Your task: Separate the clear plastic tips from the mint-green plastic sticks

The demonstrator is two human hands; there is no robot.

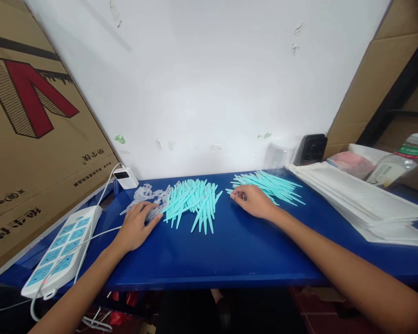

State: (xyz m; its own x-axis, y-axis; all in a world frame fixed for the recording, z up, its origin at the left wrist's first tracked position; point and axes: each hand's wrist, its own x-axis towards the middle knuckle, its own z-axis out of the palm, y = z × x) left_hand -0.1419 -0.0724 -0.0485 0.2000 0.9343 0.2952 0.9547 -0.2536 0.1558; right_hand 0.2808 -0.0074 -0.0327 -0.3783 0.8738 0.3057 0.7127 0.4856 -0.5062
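- White wall (pixel 202 93): fills the back, scuffed, with small green and pale marks low down.
- Blue table (pixel 223 255): butts up to the wall; both hands and all the piles are on or over it.
- Cardboard box (pixel 66 153): far left, red block figure and dark lettering printed on its side.
- Brown cardboard (pixel 362 88): standing at the right, by a dark frame.
- White sheets (pixel 362 199): uneven stack, right side of table.
- Power strip (pixel 61 253): white with blue sockets, left edge, cable lying across it.
- Middle pile of turquoise sticks (pixel 193 199): tapered pieces, criss-crossed, between the hands.
- Right pile of turquoise sticks (pixel 275 185): beyond the right hand, near the wall.
- Clear pieces (pixel 144 192): loose heap, meets the left edge of the middle pile.
- Left hand (pixel 136 227): over the near side of the clear pieces; thumb apart from fingers, thumb tip at the edge of the middle pile.
- Right hand (pixel 256 200): in front of the right pile, fingers curled, thumb and index close together. Turquoise shows at the fingertips; can't tell if a stick is pinched.
- Clear bottle (pixel 392 169): tilted, behind the sheets, white cap, green label.
- Black device (pixel 312 149): upright near the wall.
- White device (pixel 126 177): dark display, back left, cable attached.
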